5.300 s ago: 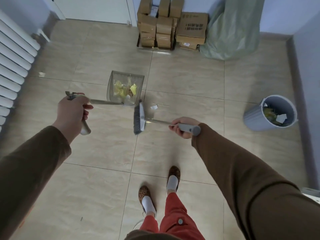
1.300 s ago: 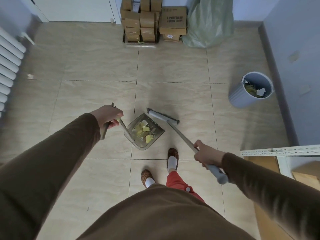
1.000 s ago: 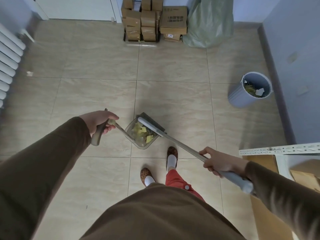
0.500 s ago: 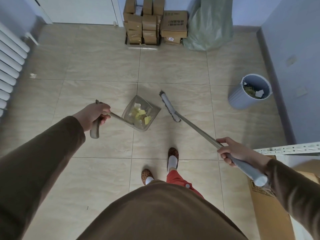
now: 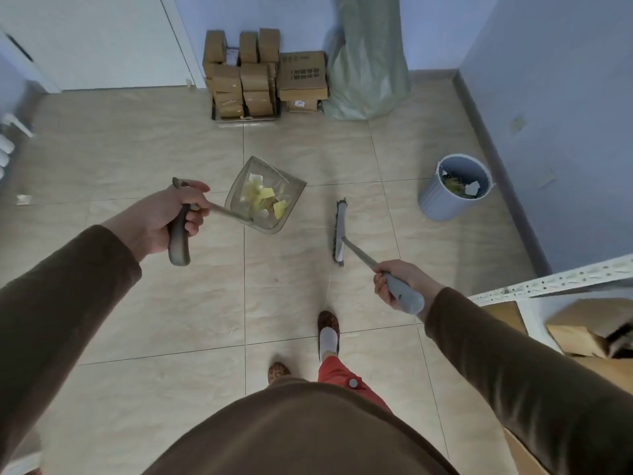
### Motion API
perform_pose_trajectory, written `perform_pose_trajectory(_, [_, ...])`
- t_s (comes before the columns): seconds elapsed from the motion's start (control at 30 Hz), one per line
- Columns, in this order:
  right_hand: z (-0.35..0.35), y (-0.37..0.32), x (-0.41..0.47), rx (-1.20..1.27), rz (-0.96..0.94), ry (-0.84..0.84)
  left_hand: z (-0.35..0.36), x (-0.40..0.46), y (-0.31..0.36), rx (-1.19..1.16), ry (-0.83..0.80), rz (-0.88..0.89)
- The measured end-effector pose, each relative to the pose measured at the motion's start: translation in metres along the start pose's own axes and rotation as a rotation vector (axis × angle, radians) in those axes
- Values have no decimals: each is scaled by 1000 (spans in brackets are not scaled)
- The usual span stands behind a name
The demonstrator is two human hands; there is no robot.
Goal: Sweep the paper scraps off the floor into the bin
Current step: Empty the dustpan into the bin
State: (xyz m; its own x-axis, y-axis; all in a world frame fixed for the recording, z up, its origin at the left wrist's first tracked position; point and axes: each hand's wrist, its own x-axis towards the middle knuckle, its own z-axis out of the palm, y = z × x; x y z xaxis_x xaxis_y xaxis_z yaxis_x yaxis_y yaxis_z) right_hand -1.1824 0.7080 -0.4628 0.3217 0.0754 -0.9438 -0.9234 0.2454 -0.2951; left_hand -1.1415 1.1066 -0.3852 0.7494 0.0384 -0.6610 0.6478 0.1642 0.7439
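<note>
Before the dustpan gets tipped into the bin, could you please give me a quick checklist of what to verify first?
1. Left hand grips the dustpan handle: ok.
2. Paper scraps sit inside the pan: ok.
3. Right hand holds the broom, its head clear of the pan: ok.
4. Bin upright, mouth open: ok.
5. Pan over the bin: not ok, the bin stands off to the right.
6. Floor fully swept: not ok, a scrap lies at far left.
</note>
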Motion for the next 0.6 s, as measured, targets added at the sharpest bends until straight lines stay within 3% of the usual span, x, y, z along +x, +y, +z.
perform_pose_trajectory(0.23, [-20, 10, -7, 302, -5, -42, 40, 0, 36, 154, -127, 93])
perform_pose_trajectory(0.6, [-64, 19, -26, 488, -80, 31, 150, 8, 91, 495, -331, 263])
